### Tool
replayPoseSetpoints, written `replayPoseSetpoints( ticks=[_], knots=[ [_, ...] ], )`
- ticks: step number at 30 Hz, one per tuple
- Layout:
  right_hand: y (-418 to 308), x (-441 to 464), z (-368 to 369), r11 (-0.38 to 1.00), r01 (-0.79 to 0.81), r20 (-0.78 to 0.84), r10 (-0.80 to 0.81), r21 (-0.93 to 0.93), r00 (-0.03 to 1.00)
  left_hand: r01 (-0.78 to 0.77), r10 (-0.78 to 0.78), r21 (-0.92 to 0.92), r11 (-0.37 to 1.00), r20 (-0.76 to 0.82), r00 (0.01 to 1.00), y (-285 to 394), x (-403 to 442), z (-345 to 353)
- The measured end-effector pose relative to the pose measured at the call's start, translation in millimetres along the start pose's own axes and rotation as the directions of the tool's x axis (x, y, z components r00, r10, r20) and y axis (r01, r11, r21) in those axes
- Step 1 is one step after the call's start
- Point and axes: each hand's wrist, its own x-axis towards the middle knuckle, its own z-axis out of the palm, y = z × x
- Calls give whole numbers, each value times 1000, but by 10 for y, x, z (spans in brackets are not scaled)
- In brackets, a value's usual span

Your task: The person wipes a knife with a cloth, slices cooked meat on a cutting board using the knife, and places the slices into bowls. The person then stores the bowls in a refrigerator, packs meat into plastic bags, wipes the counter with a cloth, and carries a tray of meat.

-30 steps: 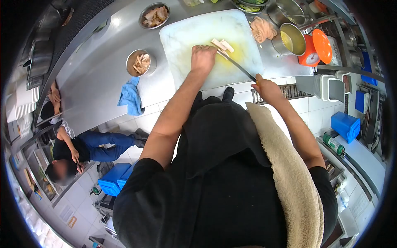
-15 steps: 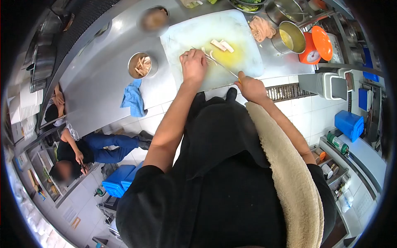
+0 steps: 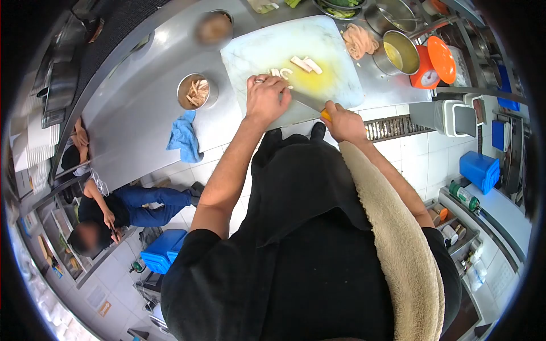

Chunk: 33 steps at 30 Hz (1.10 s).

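My right hand (image 3: 345,122) is closed around the yellow handle of a knife (image 3: 307,101). The broad side of its blade shows, slanting up and left over the near part of the white cutting board (image 3: 261,48). At the blade's far end, my left hand (image 3: 267,99) has its fingers curled and the thumb close to the metal. Whatever lies under those fingers is hidden. Small pale cut pieces (image 3: 280,73) lie just beyond the left hand. Farther up the board are larger pale slabs (image 3: 306,64), beside a yellow wet stain.
A metal container of pale strips (image 3: 212,94) and a blue cloth (image 3: 183,136) sit left of the board. Rightward are a pinkish cloth (image 3: 360,41), a pot of yellow liquid (image 3: 402,54) and an orange scale (image 3: 422,74). Another person (image 3: 111,207) is at lower left.
The knife has turned so that more of its blade's side shows. My left hand has shifted slightly down, uncovering more cut pieces.
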Motion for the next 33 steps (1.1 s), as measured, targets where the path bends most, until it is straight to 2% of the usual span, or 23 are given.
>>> replayPoseSetpoints(
  ticks=[4, 7, 10, 13, 16, 19, 26, 33],
  knots=[
    [114, -135, 38, 1000, 17, -52, -16, 10, 999, -6, 6, 11, 1000, 3, 1000, -33, 60, 8],
    [232, -329, -23, 999, 3, -106, 2, 44, 994, -29, 25, -18, 999, -167, 986, 0, 198, -1],
    [447, -500, -24, 993, -52, -140, 66, 104, 988, 6, -19, -42, 999, -320, 947, 66, 426, -30],
    [548, -613, -83, 973, -146, -142, 172, 178, 975, 100, -118, -76, 992, -279, 953, 52, 659, 69],
    [630, -631, -133, 961, -210, -110, 232, 180, 966, 168, -170, -48, 985, -39, 985, 92, 829, 252],
    [625, -529, -153, 972, -188, -168, 211, 143, 963, 153, -151, -7, 988, 107, 983, 165, 892, 504],
    [575, -338, -320, 985, -158, -108, 165, 68, 980, 173, -173, 1, 985, -10, 985, 210, 848, 766],
    [561, -156, -306, 977, -211, 44, 210, 21, 977, 157, -158, -24, 987, -19, 987, 190, 845, 786]
  ],
)
